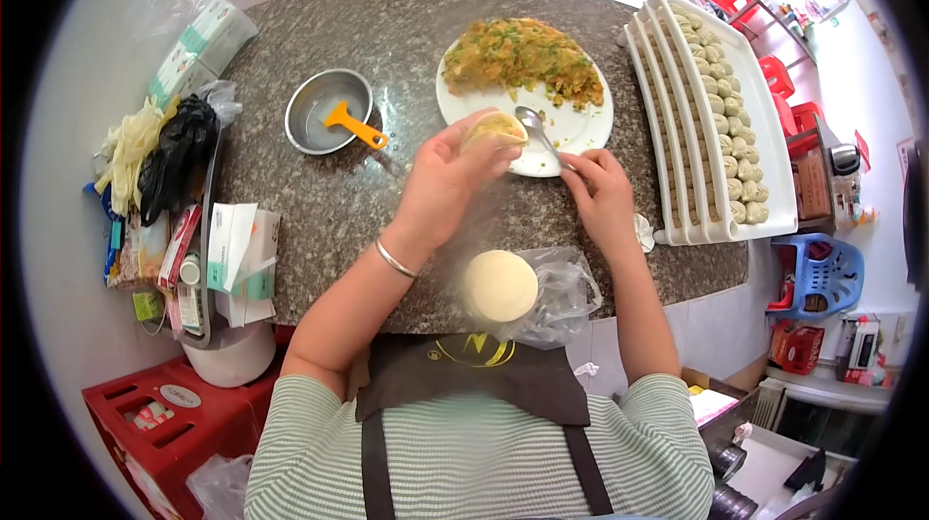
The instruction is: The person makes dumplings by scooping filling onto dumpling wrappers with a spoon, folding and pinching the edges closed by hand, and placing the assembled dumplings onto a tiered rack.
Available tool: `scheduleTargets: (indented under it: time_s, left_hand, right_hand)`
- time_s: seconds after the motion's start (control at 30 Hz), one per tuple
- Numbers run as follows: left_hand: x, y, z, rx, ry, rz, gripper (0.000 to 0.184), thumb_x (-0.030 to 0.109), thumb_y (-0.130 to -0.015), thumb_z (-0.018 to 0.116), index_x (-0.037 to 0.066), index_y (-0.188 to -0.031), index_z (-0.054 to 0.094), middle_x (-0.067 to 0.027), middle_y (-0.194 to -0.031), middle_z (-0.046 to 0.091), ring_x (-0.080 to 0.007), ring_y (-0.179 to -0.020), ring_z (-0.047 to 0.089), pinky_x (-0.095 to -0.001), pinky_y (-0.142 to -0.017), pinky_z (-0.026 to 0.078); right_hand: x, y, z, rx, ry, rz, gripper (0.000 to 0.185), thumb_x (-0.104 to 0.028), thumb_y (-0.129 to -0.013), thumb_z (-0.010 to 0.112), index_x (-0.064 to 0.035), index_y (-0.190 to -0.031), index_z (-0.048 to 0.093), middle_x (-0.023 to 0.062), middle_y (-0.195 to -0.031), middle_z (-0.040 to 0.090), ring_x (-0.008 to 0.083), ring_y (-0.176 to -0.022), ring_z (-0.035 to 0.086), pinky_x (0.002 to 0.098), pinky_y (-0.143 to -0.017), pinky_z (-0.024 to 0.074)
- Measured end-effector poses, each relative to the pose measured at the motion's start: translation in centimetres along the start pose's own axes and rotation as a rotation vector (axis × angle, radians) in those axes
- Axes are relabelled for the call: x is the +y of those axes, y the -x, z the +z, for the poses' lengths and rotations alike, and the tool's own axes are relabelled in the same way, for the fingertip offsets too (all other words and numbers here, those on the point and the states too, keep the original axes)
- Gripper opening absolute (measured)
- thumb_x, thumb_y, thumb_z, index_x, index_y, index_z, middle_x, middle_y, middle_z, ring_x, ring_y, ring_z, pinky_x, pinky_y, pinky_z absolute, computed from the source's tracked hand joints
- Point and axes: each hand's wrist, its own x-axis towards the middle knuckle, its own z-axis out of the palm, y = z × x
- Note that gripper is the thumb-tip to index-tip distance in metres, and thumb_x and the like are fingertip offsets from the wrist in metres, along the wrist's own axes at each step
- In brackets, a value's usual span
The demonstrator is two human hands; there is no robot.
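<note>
My left hand [447,177] is closed around a round dumpling wrapper [496,127], curved up at its edge; what lies inside it is mostly hidden. In my right hand [602,193] is a metal spoon [539,133], its bowl resting at the plate. The large white plate [455,106] holds a heap of chopped orange-and-green filling [523,56] toward its far side. Close to my body, a stack of round pale wrappers [501,286] sits beside a clear plastic bag [561,288].
To the right stand stacked white trays [779,201], the top one bearing rows of dumplings [740,167]. A metal bowl [308,99] with an orange-handled tool [355,125] is on the left. Tissue boxes [242,249] and bags line the table's left edge.
</note>
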Motion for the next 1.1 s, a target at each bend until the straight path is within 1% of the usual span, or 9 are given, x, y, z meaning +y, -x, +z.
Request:
scheduleTargets:
  time_s: [0.13,0.2,0.37,0.5,0.67,0.73,0.97,1.03,1.1]
  left_hand:
    - [-0.1,-0.3,0.7,-0.014,-0.083,0.008,0.039,0.011,-0.094,0.063,-0.001,-0.129,0.054,-0.0083,-0.118,0.064,-0.0127,-0.105,0.062,-0.0257,-0.086,0.052]
    - [-0.6,-0.3,0.8,-0.039,-0.282,0.183,0.04,0.011,-0.093,0.065,-0.001,-0.129,0.053,-0.0072,-0.118,0.065,-0.0127,-0.104,0.063,-0.0265,-0.086,0.051]
    - [-2.0,-0.6,-0.7,0.013,-0.47,0.456,0.032,0.007,-0.09,0.067,-0.001,-0.12,0.061,-0.008,-0.114,0.067,-0.0143,-0.103,0.064,-0.0287,-0.089,0.051]
    - [-1.4,-0.5,-0.6,0.005,-0.599,0.553,0.02,0.004,-0.089,0.067,-0.001,-0.108,0.07,-0.0115,-0.111,0.07,-0.0168,-0.103,0.065,-0.0295,-0.091,0.051]
    - [-1.4,-0.4,-1.0,0.033,-0.582,0.538,0.02,0.003,-0.088,0.067,-0.002,-0.107,0.071,-0.0134,-0.111,0.07,-0.0182,-0.103,0.065,-0.0298,-0.09,0.051]
    - [-1.2,-0.5,-1.2,0.051,-0.588,0.539,0.02,0.003,-0.088,0.067,-0.002,-0.106,0.071,-0.0139,-0.111,0.069,-0.0185,-0.103,0.065,-0.0299,-0.09,0.052]
    - [-0.9,-0.7,-1.6,0.069,-0.586,0.5,0.019,0.003,-0.088,0.067,-0.002,-0.106,0.071,-0.0144,-0.113,0.068,-0.0184,-0.103,0.065,-0.0301,-0.089,0.052]
    - [-0.8,-0.6,-1.6,0.059,-0.574,0.482,0.019,0.003,-0.088,0.067,-0.003,-0.106,0.071,-0.0141,-0.114,0.068,-0.0184,-0.104,0.064,-0.0302,-0.089,0.052]
    - [-0.7,-0.7,-1.7,0.0,-0.514,0.461,0.017,0.002,-0.088,0.067,-0.003,-0.104,0.071,-0.0137,-0.114,0.068,-0.018,-0.103,0.065,-0.03,-0.089,0.052]
  right_hand:
    - [-2.8,-1.5,1.1,0.079,-0.482,-0.098,0.02,-0.009,-0.085,0.071,-0.0025,-0.104,0.071,0.0096,-0.097,0.069,0.0181,-0.087,0.065,0.0283,-0.079,0.049]
    - [-3.4,-2.0,2.0,0.048,-0.854,0.024,0.02,-0.009,-0.086,0.07,0.0006,-0.103,0.071,0.0085,-0.097,0.071,0.0152,-0.09,0.064,0.0275,-0.083,0.0488]
    - [-4.1,-2.5,2.5,0.079,-0.895,0.047,0.016,-0.008,-0.088,0.069,0.0018,-0.101,0.07,0.0062,-0.094,0.071,0.0124,-0.09,0.064,0.0268,-0.082,0.0489]
    - [-4.3,-3.4,1.6,-0.121,-1.001,0.116,0.016,-0.01,-0.091,0.069,0.0023,-0.101,0.068,0.003,-0.092,0.068,0.0075,-0.084,0.06,0.0219,-0.076,0.0475]
    - [-4.5,-3.8,2.2,-0.108,-0.962,0.086,0.012,-0.008,-0.087,0.07,0.0019,-0.094,0.069,0.0057,-0.089,0.07,0.0116,-0.084,0.062,0.0257,-0.077,0.0483]
    - [-4.8,-3.8,2.4,0.002,-0.669,-0.057,0.012,-0.008,-0.088,0.07,0.0004,-0.096,0.068,0.002,-0.09,0.068,0.0086,-0.083,0.06,0.0242,-0.076,0.0471]
    - [-5.4,-4.3,2.5,0.076,-0.622,-0.154,0.011,-0.007,-0.085,0.069,0.0015,-0.091,0.067,0.0075,-0.084,0.068,0.016,-0.082,0.063,0.0297,-0.077,0.0489]
    - [-4.6,-4.8,2.2,-0.152,-0.765,0.01,0.011,-0.006,-0.085,0.068,0.0017,-0.093,0.067,0.0092,-0.084,0.068,0.017,-0.081,0.063,0.03,-0.077,0.0489]
    - [-4.4,-5.0,2.3,-0.151,-0.773,-0.036,0.011,-0.008,-0.087,0.067,0.0017,-0.093,0.065,0.0066,-0.085,0.066,0.014,-0.082,0.061,0.028,-0.076,0.0475]
